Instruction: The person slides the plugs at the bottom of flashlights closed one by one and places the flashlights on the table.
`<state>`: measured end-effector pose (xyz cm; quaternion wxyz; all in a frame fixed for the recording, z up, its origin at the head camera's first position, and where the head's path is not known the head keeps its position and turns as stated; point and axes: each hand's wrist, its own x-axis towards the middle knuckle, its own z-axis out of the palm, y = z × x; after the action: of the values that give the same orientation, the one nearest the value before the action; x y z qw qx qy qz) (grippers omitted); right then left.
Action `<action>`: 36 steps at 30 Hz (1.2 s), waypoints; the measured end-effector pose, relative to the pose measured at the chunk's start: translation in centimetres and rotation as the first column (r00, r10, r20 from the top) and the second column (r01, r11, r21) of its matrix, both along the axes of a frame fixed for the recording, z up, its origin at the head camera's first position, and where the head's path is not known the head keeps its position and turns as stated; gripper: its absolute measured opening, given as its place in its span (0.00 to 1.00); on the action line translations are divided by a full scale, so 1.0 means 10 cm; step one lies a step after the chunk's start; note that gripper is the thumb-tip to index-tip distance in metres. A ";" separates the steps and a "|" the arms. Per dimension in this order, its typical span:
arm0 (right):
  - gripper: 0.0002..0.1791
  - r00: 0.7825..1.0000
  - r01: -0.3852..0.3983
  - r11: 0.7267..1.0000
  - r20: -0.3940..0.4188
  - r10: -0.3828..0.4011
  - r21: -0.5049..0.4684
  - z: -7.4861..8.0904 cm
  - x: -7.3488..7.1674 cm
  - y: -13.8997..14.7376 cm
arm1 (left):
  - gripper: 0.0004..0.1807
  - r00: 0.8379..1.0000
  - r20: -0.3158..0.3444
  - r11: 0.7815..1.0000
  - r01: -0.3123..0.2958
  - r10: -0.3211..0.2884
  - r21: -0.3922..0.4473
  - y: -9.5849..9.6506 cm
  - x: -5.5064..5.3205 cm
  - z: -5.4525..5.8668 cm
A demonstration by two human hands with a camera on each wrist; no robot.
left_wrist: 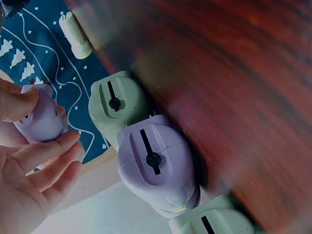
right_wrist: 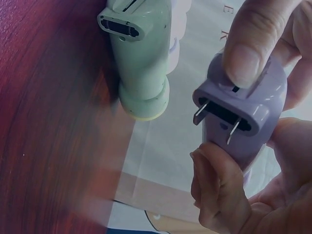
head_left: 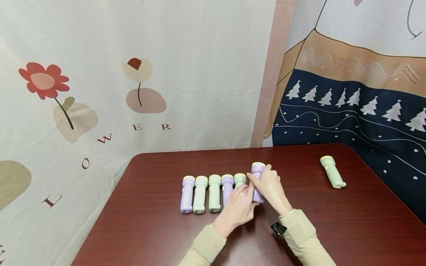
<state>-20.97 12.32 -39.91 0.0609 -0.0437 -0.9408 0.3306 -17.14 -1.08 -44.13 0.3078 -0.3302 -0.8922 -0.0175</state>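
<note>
In the head view a purple flashlight [head_left: 257,181] is held between both hands, tilted just over the table. My right hand [head_left: 271,184] grips it near its yellow-rimmed head. Around the tail end are the fingers of my left hand [head_left: 237,205]. Seen from the right wrist, a thumb presses on the purple flashlight [right_wrist: 229,151] beside its slot, and two metal plug prongs [right_wrist: 217,119] stick out of the tail. To the left lies a row of purple and green flashlights; the nearest green flashlight [head_left: 240,178] is partly hidden by my left hand.
Further left in the row lie a purple flashlight [head_left: 187,194], a green flashlight [head_left: 200,194] and others side by side, heads away from me. One green flashlight [head_left: 332,171] lies apart at the right. Printed cloths hang behind the dark red table [head_left: 139,229].
</note>
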 end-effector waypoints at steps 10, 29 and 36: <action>0.39 1.000 0.000 1.000 0.002 0.000 0.004 -0.01 0.00 0.00 | 0.31 1.000 -0.006 1.000 0.008 -0.008 -0.025 -0.01 0.00 0.02; 0.38 1.000 0.001 1.000 -0.004 -0.001 0.015 -0.05 0.00 0.02 | 0.29 0.996 0.072 0.998 0.063 -0.061 -0.026 -0.05 -0.01 0.01; 0.39 0.999 -0.011 1.000 0.045 0.010 0.019 -0.08 -0.02 0.04 | 0.31 0.993 0.108 0.996 0.053 -0.046 -0.068 -0.06 -0.01 0.00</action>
<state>-21.17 12.72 -40.71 0.0386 -0.0454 -0.9453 0.3207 -17.22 -1.69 -44.11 0.2473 -0.3614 -0.8989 -0.0113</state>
